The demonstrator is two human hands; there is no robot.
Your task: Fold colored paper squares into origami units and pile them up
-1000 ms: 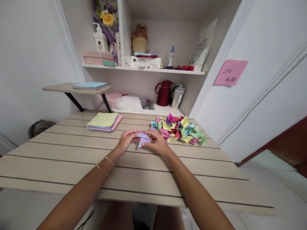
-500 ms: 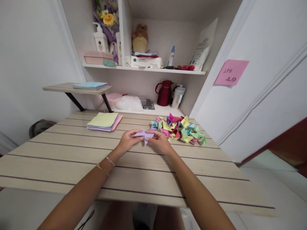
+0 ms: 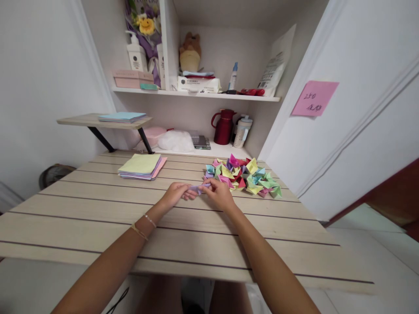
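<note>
A small lilac folded paper piece [image 3: 198, 188] is held between both my hands just above the wooden table [image 3: 98, 209]. My left hand [image 3: 176, 194] pinches its left end and my right hand [image 3: 218, 193] pinches its right end, fingers closed on it. Most of the piece is hidden by my fingers. Right behind my right hand lies a heap of several folded paper shapes [image 3: 244, 175] in pink, yellow, green, blue and red. A stack of flat coloured paper sheets [image 3: 142, 166] rests on the table to the left of my hands.
A small raised shelf [image 3: 98, 120] with blue paper stands at the back left. Behind the table sit a red jug [image 3: 224, 127], a white cup [image 3: 242, 131] and a plastic bag [image 3: 176, 141]. A white door with a pink note [image 3: 314, 98] lies to the right.
The lilac piece was spread flat and showing its points; now my hands have drawn together and it is pressed narrow between my fingers, a little farther from me.
</note>
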